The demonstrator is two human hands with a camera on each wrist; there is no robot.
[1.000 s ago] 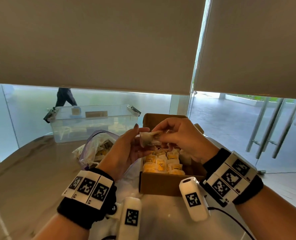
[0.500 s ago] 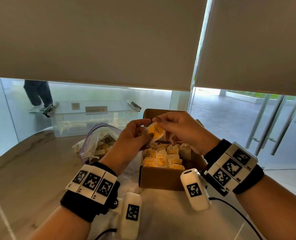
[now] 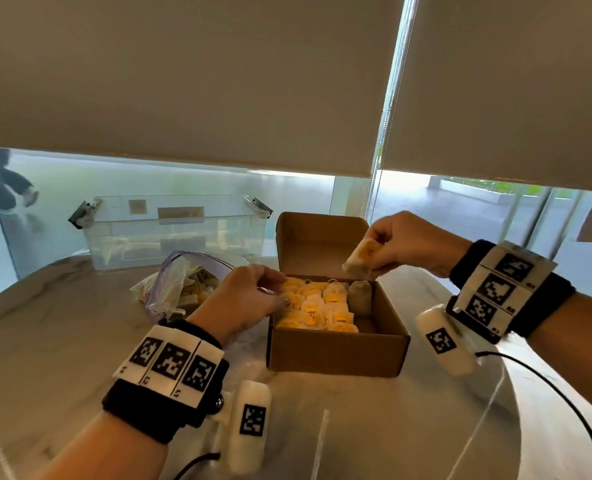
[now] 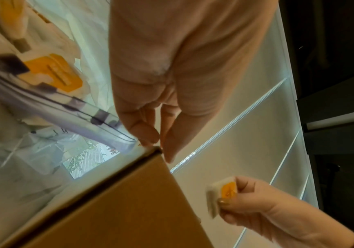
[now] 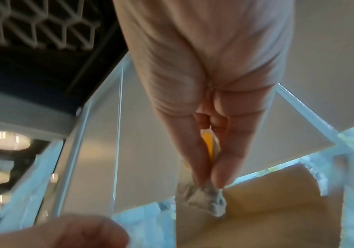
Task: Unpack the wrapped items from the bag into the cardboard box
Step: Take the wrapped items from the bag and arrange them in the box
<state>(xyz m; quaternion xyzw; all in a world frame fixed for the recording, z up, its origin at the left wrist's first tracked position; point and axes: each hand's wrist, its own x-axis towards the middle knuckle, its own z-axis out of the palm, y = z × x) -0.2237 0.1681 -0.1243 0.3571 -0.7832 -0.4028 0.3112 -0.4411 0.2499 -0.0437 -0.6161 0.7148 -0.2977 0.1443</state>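
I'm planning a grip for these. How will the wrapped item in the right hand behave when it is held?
Likely light: the right hand carries the wrapped item by a pinch alone. Probably soft, since its wrapper crumples below the fingertips in the right wrist view. Unlikely to roll: it looks flat, like those packed in the cardboard box.

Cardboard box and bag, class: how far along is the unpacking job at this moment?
Done: the cardboard box already holds rows of wrapped items. In hand: the right hand pinches one wrapped item above the box, while the left hand rests at its left rim. Left: more items show in the plastic bag.
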